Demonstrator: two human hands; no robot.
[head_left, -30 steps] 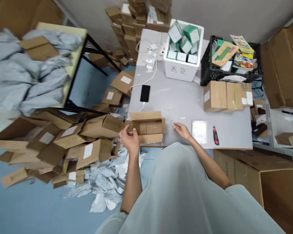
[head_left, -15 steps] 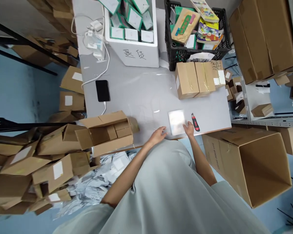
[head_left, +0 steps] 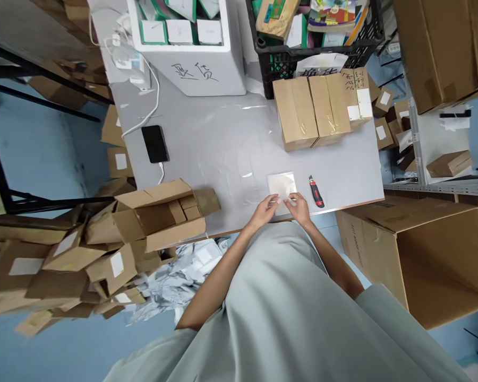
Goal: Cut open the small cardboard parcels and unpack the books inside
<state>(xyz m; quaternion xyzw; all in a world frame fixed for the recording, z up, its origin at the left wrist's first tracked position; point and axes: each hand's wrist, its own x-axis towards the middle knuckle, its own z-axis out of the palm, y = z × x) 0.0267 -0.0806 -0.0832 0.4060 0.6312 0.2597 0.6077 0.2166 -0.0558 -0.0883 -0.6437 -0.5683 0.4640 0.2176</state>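
A thin, square white packet [head_left: 282, 183] with a glossy, see-through look lies flat at the table's front edge. My left hand [head_left: 264, 210] is at its near left side, thumb and fingertips closed on the clear film there. Close beside it, my right hand [head_left: 298, 208] pinches the packet's near right part. The fingertips of both hands almost meet, and they cover the near edge of the packet. Just right of my right hand lies a red and black utility knife [head_left: 316, 192], touched by neither hand.
Taped cartons [head_left: 314, 114] stand at the back right, before a black crate [head_left: 279, 66] of books. A white foam box [head_left: 199, 74] holds several green-white boxes. A phone [head_left: 155, 144] charges at left, near an open carton [head_left: 175, 236]. A large open carton [head_left: 370, 260] stands right, below the table.
My left hand has moved right onto the packet, and its fingers have closed. The right hand has shifted from the packet's right side to its near edge. The camera view has shifted.
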